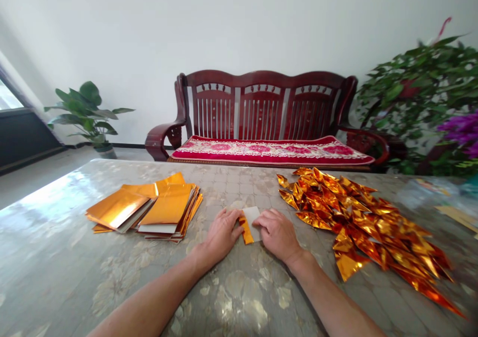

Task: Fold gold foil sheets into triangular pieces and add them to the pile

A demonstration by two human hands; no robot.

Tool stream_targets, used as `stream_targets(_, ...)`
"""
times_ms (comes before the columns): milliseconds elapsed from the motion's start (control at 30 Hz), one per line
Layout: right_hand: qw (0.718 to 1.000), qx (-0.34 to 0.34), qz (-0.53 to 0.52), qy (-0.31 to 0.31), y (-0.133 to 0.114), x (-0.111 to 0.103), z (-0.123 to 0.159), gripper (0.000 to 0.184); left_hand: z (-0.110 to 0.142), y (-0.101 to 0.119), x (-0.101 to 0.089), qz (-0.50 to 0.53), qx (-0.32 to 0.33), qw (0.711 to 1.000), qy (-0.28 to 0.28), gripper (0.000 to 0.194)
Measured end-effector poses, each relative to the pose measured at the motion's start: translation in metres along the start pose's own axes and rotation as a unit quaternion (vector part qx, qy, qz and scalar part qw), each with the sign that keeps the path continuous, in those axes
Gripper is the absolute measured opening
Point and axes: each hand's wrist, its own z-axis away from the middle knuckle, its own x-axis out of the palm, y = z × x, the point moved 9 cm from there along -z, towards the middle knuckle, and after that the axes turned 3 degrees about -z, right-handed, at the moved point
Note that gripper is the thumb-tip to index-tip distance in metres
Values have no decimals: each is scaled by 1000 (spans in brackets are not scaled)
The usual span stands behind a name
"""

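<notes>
A small sheet of gold foil paper (249,223), white side up with a folded orange edge, lies on the table (239,297) between my hands. My left hand (220,235) presses on its left edge with the fingers curled over the fold. My right hand (277,233) lies on its right part, fingers bent down onto the paper. A stack of flat gold foil sheets (149,206) lies to the left. A heap of folded gold foil pieces (366,222) lies to the right.
The table has a glossy patterned cover. Behind it stands a dark wooden bench (261,118) with a red cushion. A potted plant (87,115) stands at the left wall, and leafy plants with purple flowers (429,93) at the right.
</notes>
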Motion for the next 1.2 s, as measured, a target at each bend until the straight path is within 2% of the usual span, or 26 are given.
stream_targets(167,999,-33,-21,-12,-8,3,0,37,-3,-7,2,61,-8,998,12,31)
stream_targets(400,998,-43,-44,-14,-9,4,1,38,5,2,-8,-36,-30,999,26,28)
stream_targets(633,996,-76,-38,-15,-16,5,2,36,9,18,-7,-100,-43,993,38,47)
stream_targets(900,996,-42,-84,0,-9,5,1,43,9,18,-3,-107,-31,993,37,54)
stream_targets(1000,995,-50,-83,-2,-10,6,1,38,9,21,-3,-101,-36,994,31,55)
stream_targets(1200,995,-55,-85,-4,-12,6,1,41,10,20,0,-103,-35,994,28,53)
